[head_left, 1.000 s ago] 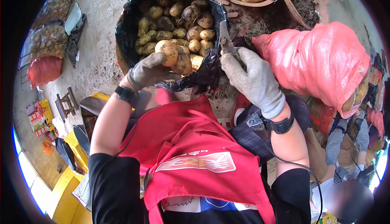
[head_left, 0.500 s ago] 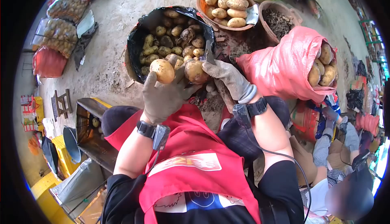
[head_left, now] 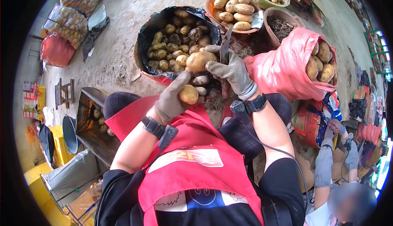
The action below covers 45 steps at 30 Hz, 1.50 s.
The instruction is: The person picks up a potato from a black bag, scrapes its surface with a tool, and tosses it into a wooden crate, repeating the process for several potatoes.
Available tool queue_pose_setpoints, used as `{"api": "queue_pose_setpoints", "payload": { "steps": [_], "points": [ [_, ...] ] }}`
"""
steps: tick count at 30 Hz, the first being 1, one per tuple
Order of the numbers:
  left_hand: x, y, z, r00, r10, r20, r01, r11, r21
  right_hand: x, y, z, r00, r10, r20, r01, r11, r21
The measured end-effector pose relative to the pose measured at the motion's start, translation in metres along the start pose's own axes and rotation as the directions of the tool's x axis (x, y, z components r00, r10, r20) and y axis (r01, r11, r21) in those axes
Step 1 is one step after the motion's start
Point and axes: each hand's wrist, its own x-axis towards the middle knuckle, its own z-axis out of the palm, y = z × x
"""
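Observation:
My left hand (head_left: pixel 172 101), in a dirty grey glove, is closed round a potato (head_left: pixel 188 94) above my lap. A larger potato (head_left: pixel 199 62) is gripped in the fingers of my right hand (head_left: pixel 232 71), also gloved. That hand also holds a knife (head_left: pixel 224 48), its dark blade pointing up and away from me. Beyond both hands stands a round container lined with a black bag (head_left: pixel 144 31), holding small potatoes (head_left: pixel 163 54). A pink sack (head_left: pixel 282 64) with large potatoes in its mouth lies to the right.
An orange basin (head_left: pixel 211 5) of potatoes, a green basin (head_left: pixel 282 1) and a tub of dark soil (head_left: pixel 281 26) stand at the back. Full net sacks (head_left: pixel 67 23) are at left, a dark metal bin (head_left: pixel 90 129) beside my knee. A co-worker (head_left: pixel 327 189) sits at lower right.
My left hand has moved down toward my lap with its potato. My right hand has shifted slightly right, and the knife now points more upright. The co-worker's hands have moved.

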Motion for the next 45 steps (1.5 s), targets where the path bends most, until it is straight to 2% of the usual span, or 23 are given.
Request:
{"api": "queue_pose_setpoints", "payload": {
  "steps": [1, 8, 14, 15, 17, 18, 19, 20, 21, 24, 26, 27, 28, 30, 31, 32, 33, 34, 37, 39, 41, 42, 45],
  "points": [
    [-0.002, -0.003, 0.004, 1.000, -0.005, -0.023, 0.004, 1.000, -0.031, -0.007, -0.022, 0.004, 0.989, 0.141, 0.049, -0.145, 0.985, 0.097],
    [-0.001, 0.001, 0.003, 0.985, 0.162, 0.061, -0.169, 0.978, 0.120, -0.010, -0.020, -0.011, 0.963, 0.238, 0.125, -0.256, 0.953, 0.163],
    [-0.007, 0.009, 0.018, 0.987, 0.160, 0.012, -0.159, 0.960, 0.233, -0.005, -0.011, -0.013, 0.955, 0.293, 0.051, -0.297, 0.950, 0.096],
    [-0.011, 0.017, 0.024, 0.991, 0.121, 0.048, -0.127, 0.982, 0.141, -0.006, -0.011, -0.020, 0.941, 0.334, 0.052, -0.338, 0.929, 0.152],
    [-0.028, 0.040, 0.018, 0.991, 0.118, 0.069, -0.117, 0.993, -0.024, -0.004, 0.001, -0.027, 0.983, 0.158, 0.092, -0.141, 0.975, -0.170],
    [-0.043, 0.052, 0.006, 0.990, 0.133, 0.053, -0.126, 0.986, -0.113, -0.005, 0.007, -0.032, 0.968, 0.250, 0.020, -0.245, 0.960, -0.139],
    [-0.067, 0.071, 0.009, 0.976, 0.217, 0.021, -0.213, 0.969, -0.126, -0.007, 0.023, -0.037, 0.993, 0.108, 0.045, -0.096, 0.974, -0.207],
    [-0.091, 0.089, 0.009, 0.958, 0.286, 0.000, -0.283, 0.949, -0.138, -0.005, 0.019, -0.030, 0.929, 0.363, -0.065, -0.349, 0.923, 0.161],
    [-0.110, 0.102, 0.000, 0.901, 0.433, -0.018, -0.433, 0.898, -0.077, -0.007, 0.026, -0.032, 0.933, 0.353, -0.066, -0.351, 0.935, 0.044],
    [-0.217, 0.128, -0.028, 0.848, 0.501, -0.173, -0.503, 0.864, 0.036, -0.005, 0.050, -0.037, 0.880, 0.464, -0.102, -0.465, 0.885, 0.016],
    [-0.297, 0.142, -0.033, 0.745, 0.617, -0.255, -0.550, 0.783, 0.289, -0.004, 0.059, -0.037, 0.838, 0.537, -0.095, -0.537, 0.843, 0.029],
    [-0.307, 0.153, -0.052, 0.538, 0.799, -0.269, -0.583, 0.583, 0.566, 0.003, 0.060, -0.046, 0.817, 0.566, -0.109, -0.564, 0.824, 0.050],
    [-0.344, 0.164, -0.058, 0.439, 0.815, -0.379, -0.675, 0.578, 0.460, 0.005, 0.062, -0.042, 0.802, 0.585, -0.122, -0.581, 0.811, 0.070],
    [-0.443, 0.188, -0.069, 0.186, 0.929, -0.320, -0.435, 0.370, 0.821, 0.011, 0.060, -0.039, 0.791, 0.598, -0.125, -0.597, 0.801, 0.055],
    [-0.485, 0.224, -0.100, -0.005, 0.992, -0.123, -0.558, 0.099, 0.824, 0.015, 0.063, -0.040, 0.796, 0.597, -0.102, -0.591, 0.803, 0.078],
    [-0.552, 0.244, -0.119, 0.259, 0.962, 0.081, -0.829, 0.178, 0.529, 0.020, 0.064, -0.044, 0.796, 0.602, -0.064, -0.595, 0.798, 0.099],
    [-0.603, 0.271, -0.119, -0.158, 0.940, -0.303, -0.834, 0.037, 0.551, 0.023, 0.063, -0.042, 0.798, 0.601, -0.052, -0.593, 0.797, 0.117],
    [-0.639, 0.288, -0.100, -0.379, 0.801, -0.464, -0.826, -0.066, 0.560, 0.026, 0.061, -0.039, 0.797, 0.603, -0.037, -0.595, 0.793, 0.132],
    [-0.724, 0.308, -0.133, -0.306, 0.910, -0.280, -0.879, -0.158, 0.450, 0.031, 0.054, -0.023, 0.819, 0.574, 0.005, -0.568, 0.809, 0.149],
    [-0.709, 0.307, -0.146, -0.483, 0.794, -0.369, -0.829, -0.280, 0.483, 0.033, 0.051, -0.011, 0.817, 0.576, -0.036, -0.568, 0.814, 0.123],
    [-0.681, 0.295, -0.187, -0.335, 0.888, -0.315, -0.861, -0.153, 0.484, 0.026, 0.049, 0.000, 0.806, 0.590, -0.044, -0.582, 0.804, 0.120],
    [-0.653, 0.287, -0.211, -0.330, 0.841, -0.429, -0.895, -0.134, 0.426, 0.025, 0.048, 0.004, 0.804, 0.592, -0.055, -0.583, 0.803, 0.121],
    [-0.559, 0.248, -0.231, -0.093, 0.831, -0.548, -0.932, 0.121, 0.341, 0.016, 0.042, 0.013, 0.830, 0.556, -0.045, -0.554, 0.831, 0.037]
  ]
}}
